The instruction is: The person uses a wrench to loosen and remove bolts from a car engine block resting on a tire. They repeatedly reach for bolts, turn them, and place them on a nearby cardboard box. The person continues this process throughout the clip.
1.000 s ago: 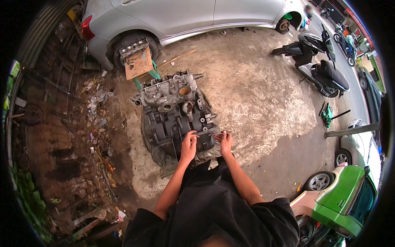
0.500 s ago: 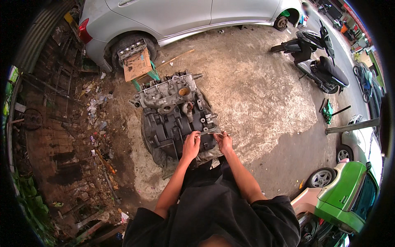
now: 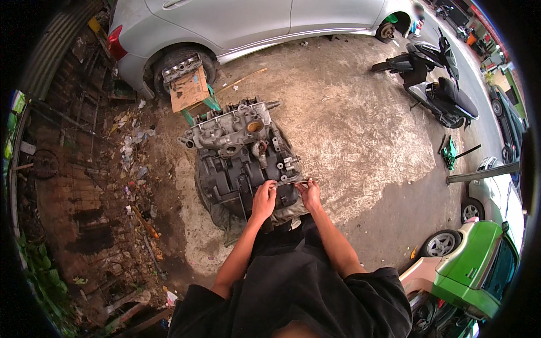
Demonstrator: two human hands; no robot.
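A grey and black engine block (image 3: 239, 155) stands on the dirty concrete ground in front of me. My left hand (image 3: 264, 198) and my right hand (image 3: 309, 193) both rest on its near edge. Between them runs a thin metal tool (image 3: 293, 182), lying level across the engine's near side. The right hand grips one end of it and the left hand's fingers close around the other end.
A silver car (image 3: 236, 22) is parked behind the engine, with a cardboard-topped green stand (image 3: 190, 90) by its wheel. A black scooter (image 3: 434, 84) stands at the right, a green car (image 3: 473, 270) at lower right. Scrap and rubbish (image 3: 129, 169) line the left side.
Both hands stay at the engine's near edge, with only small shifts on the tool. My view has moved slightly closer to the engine.
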